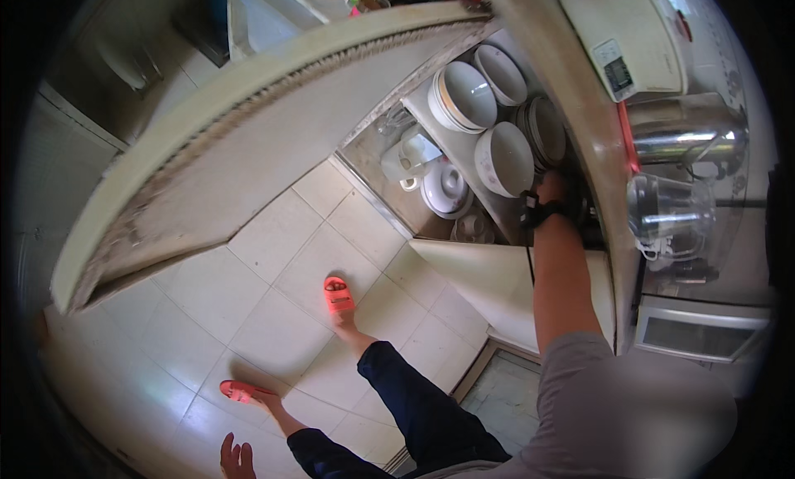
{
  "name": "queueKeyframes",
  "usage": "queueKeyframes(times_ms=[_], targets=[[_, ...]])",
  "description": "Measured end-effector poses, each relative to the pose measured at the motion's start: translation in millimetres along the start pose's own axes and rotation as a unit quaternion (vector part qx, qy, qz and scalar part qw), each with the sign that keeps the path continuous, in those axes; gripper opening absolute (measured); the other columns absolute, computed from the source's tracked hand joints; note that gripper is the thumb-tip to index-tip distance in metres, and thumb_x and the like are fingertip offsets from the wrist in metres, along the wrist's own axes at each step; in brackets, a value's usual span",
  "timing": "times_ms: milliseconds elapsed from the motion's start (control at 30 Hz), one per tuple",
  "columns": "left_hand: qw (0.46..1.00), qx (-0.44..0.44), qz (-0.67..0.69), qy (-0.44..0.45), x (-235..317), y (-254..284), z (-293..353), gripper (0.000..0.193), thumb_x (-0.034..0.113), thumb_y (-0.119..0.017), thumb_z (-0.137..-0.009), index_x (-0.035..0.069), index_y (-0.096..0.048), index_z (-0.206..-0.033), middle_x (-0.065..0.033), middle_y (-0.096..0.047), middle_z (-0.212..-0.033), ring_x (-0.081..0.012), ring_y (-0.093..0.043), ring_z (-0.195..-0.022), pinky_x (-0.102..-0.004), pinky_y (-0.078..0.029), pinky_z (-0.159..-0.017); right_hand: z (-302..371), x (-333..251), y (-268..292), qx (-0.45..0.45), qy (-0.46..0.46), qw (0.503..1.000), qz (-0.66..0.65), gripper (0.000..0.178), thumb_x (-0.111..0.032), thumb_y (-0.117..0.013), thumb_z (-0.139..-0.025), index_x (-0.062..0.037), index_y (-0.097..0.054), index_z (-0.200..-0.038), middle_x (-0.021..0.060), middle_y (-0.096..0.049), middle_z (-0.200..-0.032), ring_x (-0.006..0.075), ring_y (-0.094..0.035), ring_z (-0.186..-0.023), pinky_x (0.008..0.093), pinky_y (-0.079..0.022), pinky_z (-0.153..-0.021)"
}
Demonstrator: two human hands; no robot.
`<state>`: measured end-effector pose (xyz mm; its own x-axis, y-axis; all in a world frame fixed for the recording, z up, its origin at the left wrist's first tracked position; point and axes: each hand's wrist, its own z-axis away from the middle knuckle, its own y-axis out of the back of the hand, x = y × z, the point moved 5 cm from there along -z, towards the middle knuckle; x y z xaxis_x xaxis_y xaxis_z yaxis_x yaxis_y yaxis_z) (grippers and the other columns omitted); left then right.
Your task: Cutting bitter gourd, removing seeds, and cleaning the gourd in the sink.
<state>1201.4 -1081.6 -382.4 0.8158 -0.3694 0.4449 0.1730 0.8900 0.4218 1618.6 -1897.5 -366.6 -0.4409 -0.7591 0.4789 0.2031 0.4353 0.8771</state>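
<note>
My right arm reaches into the open cabinet, with a dark band at the wrist. Only the back of my right hand (553, 184) shows, beside a white bowl (505, 159) and a stack of plates or shallow bowls (546, 131). Its fingers are hidden among the dishes. Farther along the same shelf stand a stack of white bowls (466, 96) and another white bowl (502, 73). Low at the picture's bottom left, my left hand (237, 457) hangs free, its visible fingers stretched out and slightly apart, touching nothing.
Below the bowls, a lower shelf holds a lidded white dish (445, 189) and a pale jug (410, 154). The cabinet door (248, 139) swings out at left over the tiled floor (273, 288). A metal kettle (687, 135) and clear plastic jug (671, 214) stand on the counter at right.
</note>
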Motion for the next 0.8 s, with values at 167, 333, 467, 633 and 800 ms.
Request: queueKeyframes(times_ms=[167, 333, 467, 633, 800], targets=[[0.998, -0.046, 0.035, 0.002, 17, -61, -23, 0.041, 0.012, -0.059, -0.094, -0.006, -0.049, -0.128, -0.0166, -0.059, -0.117, -0.024, -0.057, -0.104, -0.0321, -0.048, -0.089, -58, 50, -30, -0.02, -0.012, 0.994, -0.106, 0.027, -0.017, -0.074, -0.071, -0.0044, -0.064, -0.093, 0.0171, -0.066, -0.087, 0.0304, -0.066, -0.086, 0.043, -0.051, -0.075], [0.997, -0.038, -0.035, -0.059, 88, -97, -39, 0.04, 0.015, -0.062, -0.093, -0.006, -0.051, -0.126, -0.0198, -0.058, -0.119, -0.0278, -0.057, -0.106, -0.0347, -0.047, -0.092, -120, 113, -81, 0.049, 0.068, 0.986, -0.142, 0.028, -0.028, -0.074, -0.076, -0.0046, -0.063, -0.087, 0.0116, -0.065, -0.079, 0.0243, -0.064, -0.076, 0.039, -0.05, -0.069], [0.996, -0.004, -0.041, -0.083, 100, -114, -28, 0.039, 0.016, -0.062, -0.093, -0.005, -0.052, -0.124, -0.0218, -0.059, -0.117, -0.0305, -0.057, -0.105, -0.0361, -0.047, -0.091, -104, 77, -88, -0.067, -0.197, 0.775, -0.596, 0.033, -0.039, -0.061, -0.088, -0.0059, -0.064, -0.085, 0.0046, -0.06, -0.072, 0.0209, -0.057, -0.065, 0.0353, -0.047, -0.062], [0.988, -0.024, -0.097, -0.119, 122, -118, -31, 0.037, 0.016, -0.063, -0.093, -0.006, -0.054, -0.122, -0.0233, -0.06, -0.114, -0.0322, -0.058, -0.103, -0.0363, -0.047, -0.089, -114, 133, -97, -0.05, -0.174, 0.782, -0.597, 0.031, -0.034, -0.06, -0.09, -0.0038, -0.064, -0.087, 0.0056, -0.061, -0.072, 0.0193, -0.056, -0.063, 0.0359, -0.047, -0.061], [0.987, 0.021, -0.111, -0.117, 109, -112, -21, 0.036, 0.016, -0.063, -0.093, -0.005, -0.055, -0.121, -0.0229, -0.061, -0.112, -0.0311, -0.059, -0.101, -0.0361, -0.049, -0.086, -79, 55, -31, 0.085, 0.004, 0.993, -0.087, 0.024, -0.025, -0.066, -0.086, -0.0019, -0.066, -0.091, 0.0193, -0.069, -0.09, 0.0323, -0.068, -0.084, 0.0425, -0.052, -0.071]])
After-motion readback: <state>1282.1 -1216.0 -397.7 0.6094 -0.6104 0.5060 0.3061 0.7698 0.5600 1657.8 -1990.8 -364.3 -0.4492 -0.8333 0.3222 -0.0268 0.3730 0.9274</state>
